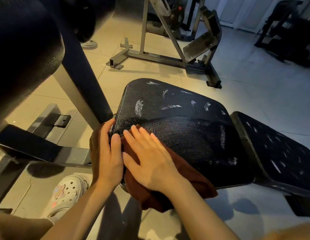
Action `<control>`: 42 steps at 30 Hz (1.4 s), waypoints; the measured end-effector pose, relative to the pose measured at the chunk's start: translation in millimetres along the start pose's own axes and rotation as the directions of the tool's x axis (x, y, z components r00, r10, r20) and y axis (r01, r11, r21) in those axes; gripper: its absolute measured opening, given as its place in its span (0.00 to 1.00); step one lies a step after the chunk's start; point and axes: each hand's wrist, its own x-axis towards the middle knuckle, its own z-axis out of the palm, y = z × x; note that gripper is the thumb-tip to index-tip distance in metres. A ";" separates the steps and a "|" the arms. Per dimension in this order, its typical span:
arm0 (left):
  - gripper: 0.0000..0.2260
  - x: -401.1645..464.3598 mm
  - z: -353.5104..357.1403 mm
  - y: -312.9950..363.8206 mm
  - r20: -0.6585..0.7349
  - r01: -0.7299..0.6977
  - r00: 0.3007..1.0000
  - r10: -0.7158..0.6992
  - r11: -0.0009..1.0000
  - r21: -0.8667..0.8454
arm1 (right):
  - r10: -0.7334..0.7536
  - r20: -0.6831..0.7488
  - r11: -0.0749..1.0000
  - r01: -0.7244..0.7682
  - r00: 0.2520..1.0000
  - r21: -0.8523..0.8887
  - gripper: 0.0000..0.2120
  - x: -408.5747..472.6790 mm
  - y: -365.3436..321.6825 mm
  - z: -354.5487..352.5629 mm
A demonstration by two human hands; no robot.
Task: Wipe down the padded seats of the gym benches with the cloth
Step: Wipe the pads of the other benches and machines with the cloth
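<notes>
A white perforated clog (pixel 68 193) is seen on the tiled floor (pixel 254 70), to the left of and below the padded seat (pixel 176 118). A dark steel post (pixel 81 78) is stood just beside the seat's left edge, with a dark rounded pad (pixel 26 49) above it.

The left edge of the seat is gripped by the left hand (pixel 105 156): the thumb is laid on the top surface and the fingers are curled over the rim. The hand is placed just beside the cloth.

The dark red-brown cloth (pixel 190 177) is spread on the seat's near left corner, and its lower part is hung over the seat's front edge. It is pressed flat by the right hand (pixel 150 163), whose fingers are held straight and close together, pointing toward the seat's far left corner. Nothing is pinched by that hand.

The seat is covered in black textured vinyl, and pale smeared streaks are seen across its far half. To the right of the seat, nearly touching it, a second black pad (pixel 279 149) is set, streaked likewise.

Beyond the seat, a grey metal machine frame (pixel 161 56) is stood on the floor.
</notes>
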 end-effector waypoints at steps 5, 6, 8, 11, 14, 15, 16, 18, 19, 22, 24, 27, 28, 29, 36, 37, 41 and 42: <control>0.21 0.4 -1.7 1.3 -0.024 0.043 0.999 -0.041 0.995 0.091 | 0.383 -0.078 0.917 -0.389 0.921 -0.090 0.32 12.8 52.5 -17.7; 0.22 0.2 -1.0 2.3 -0.030 0.048 0.999 -0.046 0.994 0.099 | 0.460 -0.094 0.879 -0.468 0.883 -0.095 0.31 9.9 68.4 -23.6; 0.23 -0.3 -0.4 1.6 -0.039 0.048 0.998 -0.044 0.993 0.104 | 0.567 -0.118 0.809 -0.578 0.815 -0.104 0.30 -3.2 95.8 -32.9; 0.23 1.9 -1.1 -2.8 -0.032 0.030 0.999 -0.027 0.995 0.092 | 0.614 -0.133 0.774 -0.626 0.778 -0.091 0.30 -26.5 104.6 -37.2; 0.23 3.2 -1.1 -5.2 0.007 0.021 1.000 -0.022 0.995 0.096 | 0.578 -0.124 0.804 -0.589 0.806 -0.081 0.31 -35.5 75.0 -27.2; 0.23 3.2 -1.8 -4.2 0.030 -0.001 1.000 -0.002 0.994 0.110 | 0.532 -0.124 0.835 -0.544 0.837 -0.088 0.33 -34.6 57.5 -21.9; 0.23 2.7 -2.5 -2.3 0.060 -0.034 0.998 0.027 0.991 0.131 | 0.466 -0.126 0.874 -0.478 0.876 -0.090 0.36 -33.3 37.9 -15.9; 0.22 1.8 -3.6 3.1 0.113 -0.098 0.991 0.078 0.978 0.183 | 0.327 -0.116 0.939 -0.336 0.938 -0.068 0.41 -33.4 1.6 -4.9; 0.21 1.5 -4.1 7.4 0.123 -0.115 0.988 0.091 0.972 0.207 | 0.296 -0.100 0.952 -0.302 0.950 -0.046 0.41 -34.3 -8.8 -1.4; 0.18 1.1 -6.1 18.8 0.131 -0.194 0.978 0.160 0.929 0.314 | 0.376 -0.111 0.926 -0.378 0.920 0.009 0.39 -42.3 -0.7 -1.6; 0.18 1.2 -5.7 26.3 0.159 -0.261 0.964 0.215 0.884 0.387 | 0.501 -0.157 0.861 -0.508 0.851 -0.008 0.36 -54.2 26.3 -6.2; 0.18 -6.0 3.5 37.6 0.264 -0.374 0.922 0.282 0.821 0.431 | 0.657 -0.161 0.740 -0.671 0.737 -0.054 0.31 -77.6 81.9 -22.6; 0.18 -10.8 8.1 39.8 0.307 -0.425 0.899 0.313 0.794 0.435 | 0.697 -0.158 0.702 -0.710 0.700 -0.049 0.30 -85.4 100.7 -30.1; 0.19 -15.5 12.9 40.8 0.343 -0.464 0.878 0.334 0.772 0.434 | 0.729 -0.158 0.669 -0.742 0.666 -0.035 0.30 -91.8 117.8 -36.8; 0.19 -17.9 23.3 39.4 0.313 -0.439 0.894 0.321 0.769 0.465 | 0.758 -0.125 0.643 -0.765 0.641 -0.022 0.29 -83.6 120.5 -42.9; 0.19 -18.3 23.5 40.0 0.318 -0.446 0.890 0.326 0.764 0.466 | 0.716 -0.115 0.690 -0.723 0.689 -0.039 0.29 -77.6 105.8 -37.3; 0.19 -19.0 22.7 42.2 0.331 -0.435 0.894 0.302 0.767 0.472 | 0.435 -0.073 0.896 -0.439 0.898 -0.067 0.39 -61.6 43.0 -13.6; 0.19 -19.0 22.1 42.4 0.333 -0.431 0.895 0.297 0.767 0.475 | 0.396 -0.054 0.916 -0.399 0.917 -0.053 0.39 -61.4 39.5 -12.3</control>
